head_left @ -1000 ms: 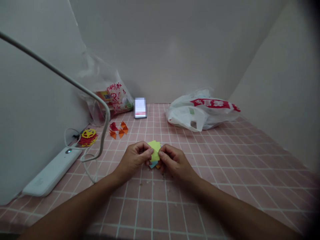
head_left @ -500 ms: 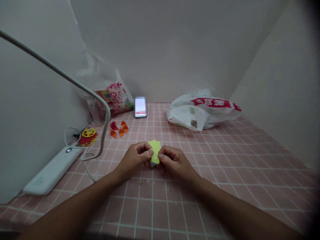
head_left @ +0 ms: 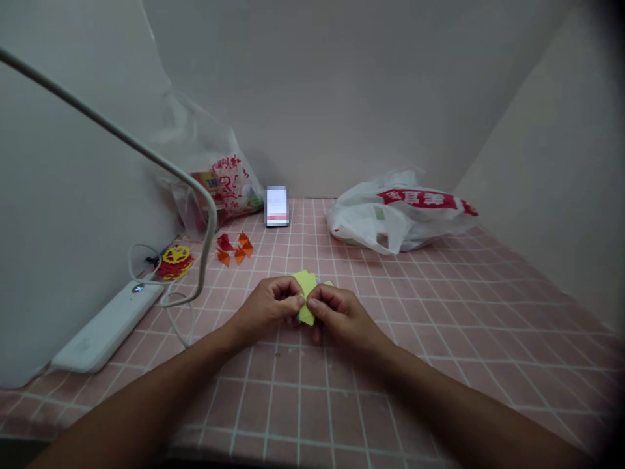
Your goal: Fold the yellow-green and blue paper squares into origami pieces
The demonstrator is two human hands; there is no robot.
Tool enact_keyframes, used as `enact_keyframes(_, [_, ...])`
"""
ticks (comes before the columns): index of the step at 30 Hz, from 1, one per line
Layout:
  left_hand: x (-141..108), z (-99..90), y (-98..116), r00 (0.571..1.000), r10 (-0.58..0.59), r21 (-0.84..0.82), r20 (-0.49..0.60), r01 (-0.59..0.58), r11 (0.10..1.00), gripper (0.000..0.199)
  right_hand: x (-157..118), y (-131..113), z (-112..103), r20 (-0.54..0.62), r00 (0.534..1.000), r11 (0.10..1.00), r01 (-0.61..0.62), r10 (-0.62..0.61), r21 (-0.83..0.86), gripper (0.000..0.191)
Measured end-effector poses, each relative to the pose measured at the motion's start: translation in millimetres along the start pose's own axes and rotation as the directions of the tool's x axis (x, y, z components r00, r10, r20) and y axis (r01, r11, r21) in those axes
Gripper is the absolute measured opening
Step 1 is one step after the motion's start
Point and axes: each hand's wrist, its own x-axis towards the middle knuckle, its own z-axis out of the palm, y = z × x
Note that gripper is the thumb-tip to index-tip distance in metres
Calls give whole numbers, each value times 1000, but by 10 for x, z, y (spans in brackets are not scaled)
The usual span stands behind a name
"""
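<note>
A small piece of yellow folded paper (head_left: 306, 281) is held between my two hands, just above the tiled-pattern tabletop. My left hand (head_left: 276, 301) pinches its left side with thumb and forefinger. From the right, my right hand (head_left: 336, 309) pinches it too, and the two thumb tips nearly meet over the paper. A bit of pale yellow and bluish paper peeks out behind the right fingers; whether it belongs to the same piece I cannot tell. The curled lower fingers of both hands are partly hidden.
Several orange and red folded papers (head_left: 239, 249) lie left of centre, near yellow and red cut-out shapes (head_left: 176, 260). A lit phone (head_left: 277, 206) stands at the back between two plastic bags (head_left: 229, 185). A white lamp base (head_left: 105, 329) with a curved arm (head_left: 122, 140) and cable occupies the left.
The yellow paper has tilted slightly and its lower part has narrowed between the thumbs, which have come closer together. The whole view has shifted a little.
</note>
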Motion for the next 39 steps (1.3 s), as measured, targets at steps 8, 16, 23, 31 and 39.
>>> enact_keyframes(8, [12, -4, -52, 999, 20, 12, 33, -20, 1000, 26, 28, 73, -4, -137, 990, 999, 40, -34, 37, 25])
enact_keyframes(16, [12, 8, -41, 987, 154, 131, -50, -147, 981, 25, 50, 90, -5, -149, 987, 989, 87, -69, 118, 24])
enact_keyframes(23, [-1, 33, -87, 989, 141, 44, -35, -139, 989, 26, 44, 91, -10, -162, 984, 980, 104, -76, 172, 26])
enact_keyframes(31, [-17, 57, -93, 974, 205, 84, -96, -197, 977, 20, 68, 176, -11, -112, 989, 975, 120, -100, 185, 22])
enact_keyframes(39, [5, 51, -96, 987, 156, 70, 35, -158, 985, 14, 39, 17, -40, -140, 986, 978, 118, -95, 170, 23])
